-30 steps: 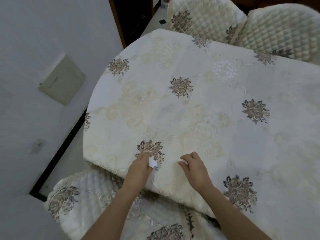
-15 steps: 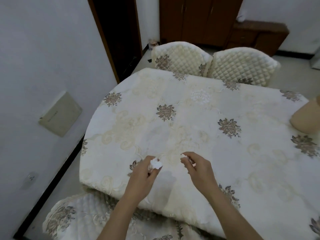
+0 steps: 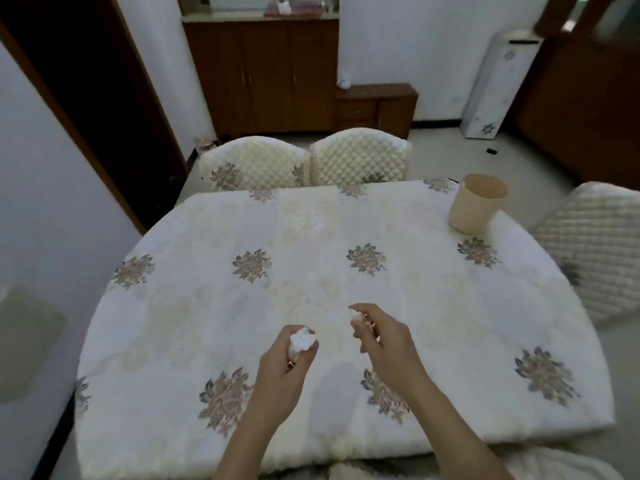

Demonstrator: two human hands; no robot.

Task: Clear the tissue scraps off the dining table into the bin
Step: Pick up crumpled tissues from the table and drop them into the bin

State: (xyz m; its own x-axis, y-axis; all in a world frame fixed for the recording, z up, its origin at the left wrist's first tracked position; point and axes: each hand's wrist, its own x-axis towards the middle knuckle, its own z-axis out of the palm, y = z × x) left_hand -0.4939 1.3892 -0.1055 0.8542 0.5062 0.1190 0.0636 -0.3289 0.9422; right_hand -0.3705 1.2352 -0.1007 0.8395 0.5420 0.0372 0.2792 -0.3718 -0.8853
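1. The left hand [image 3: 280,372] hovers over the near edge of the desk [image 3: 311,237], its fingers clenched round the larger tissue scrap [image 3: 302,341], a crumpled white wad poking out of the top of the grip; that hold looks secure and only needs keeping for the carry
2. The right hand [image 3: 388,341], just beside it, pinches the smaller tissue scrap [image 3: 356,317] between the thumb and the tips of the fingers [image 3: 374,311]; so little of it shows that it could slip, so a firmer pinch is wise before the arm moves
3. The bin [image 3: 476,209] stands upright, mouth open, at the far right corner of the desk, well apart from both hands; the step in hand appears to be the carry across to it
4. The right hand has the more direct line and should probably go first, releasing only once the fingers are over the mouth, since light tissue drifts
5. The left hand has further to cross, so leaning in beats tossing
6. The bin looks light and sits near the edge, so neither hand should knock its rim
7. White tissue is hard to spot against the pale desk, so a look over it after the drop is worthwhile
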